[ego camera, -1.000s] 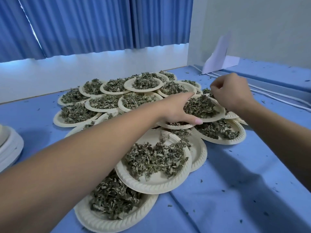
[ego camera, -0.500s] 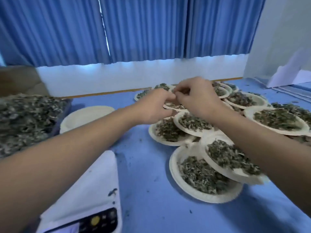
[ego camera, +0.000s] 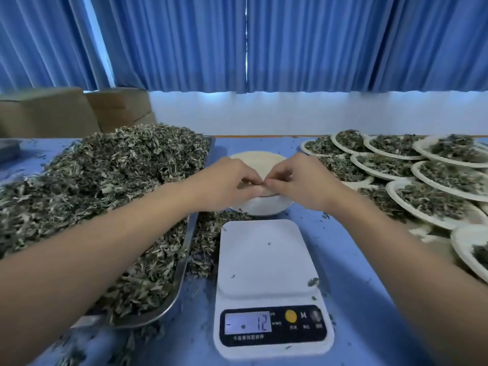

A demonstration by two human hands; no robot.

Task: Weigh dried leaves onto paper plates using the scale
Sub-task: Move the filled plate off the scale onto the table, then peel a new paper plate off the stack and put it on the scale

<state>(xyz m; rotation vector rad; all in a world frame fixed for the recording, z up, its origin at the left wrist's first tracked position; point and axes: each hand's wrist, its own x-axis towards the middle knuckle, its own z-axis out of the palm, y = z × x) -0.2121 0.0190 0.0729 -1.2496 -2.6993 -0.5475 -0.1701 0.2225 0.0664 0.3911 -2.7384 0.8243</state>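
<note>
Both hands meet over the stack of empty plates (ego camera: 264,206), at twelve o'clock from the scale (ego camera: 266,260). The left hand (ego camera: 227,180) and right hand (ego camera: 303,180) have their fingers curled, the tips pinching the top plate's near rim. The scale's platform is bare. Dried leaves (ego camera: 105,180) heap the tray (ego camera: 184,247) at nine o'clock, and the filled plates (ego camera: 433,199) overlap at two o'clock.

The scale (ego camera: 266,260) sits at 6 o'clock. Paper plate stack (ego camera: 264,207) at 12, leaf tray (ego camera: 184,249) at 9, filled plates (ego camera: 433,221) at 2.
</note>
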